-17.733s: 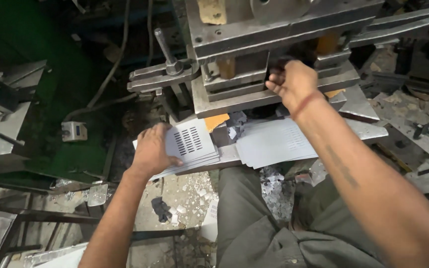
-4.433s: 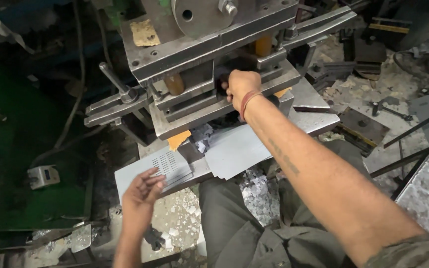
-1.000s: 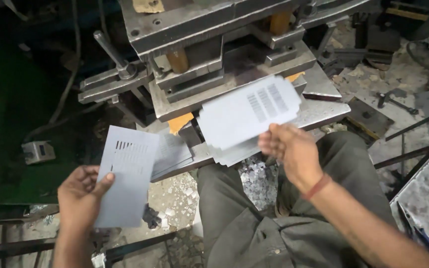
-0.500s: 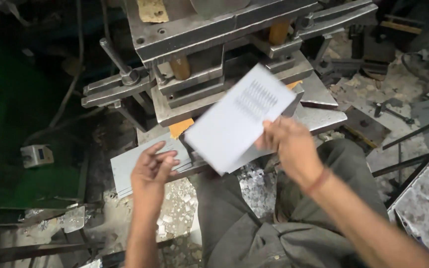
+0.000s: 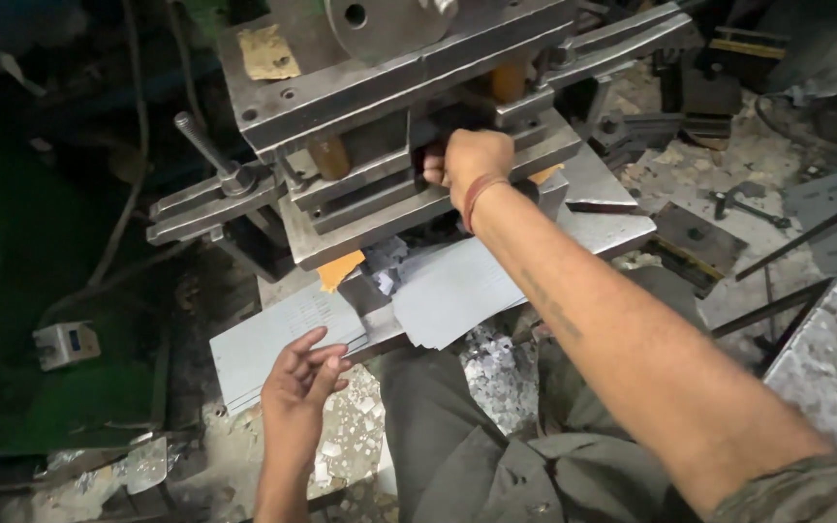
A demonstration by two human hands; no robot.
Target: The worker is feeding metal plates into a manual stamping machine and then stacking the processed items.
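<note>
Right hand point(image 5: 472, 165), clenched, deep in grey steel press die point(image 5: 418, 145) at upper centre (crush risk); open left hand point(image 5: 297, 383) resting on grey slotted sheet stack point(image 5: 273, 339).

I am looking down into a metal workshop, a small stamping shop by the look of it. A heavy steel press point(image 5: 409, 116) with a lever handle point(image 5: 207, 150) fills the top of my view. Stacks of thin grey sheets point(image 5: 457, 291), some punched with rows of slots point(image 5: 283, 339), lie on its bed. Pale metal chips point(image 5: 496, 363) litter the dirty floor point(image 5: 699, 174), with loose steel plates point(image 5: 704, 242) and bars point(image 5: 806, 232) lying around. A cable point(image 5: 133, 165) trails past the dark green frame point(image 5: 60, 407).
</note>
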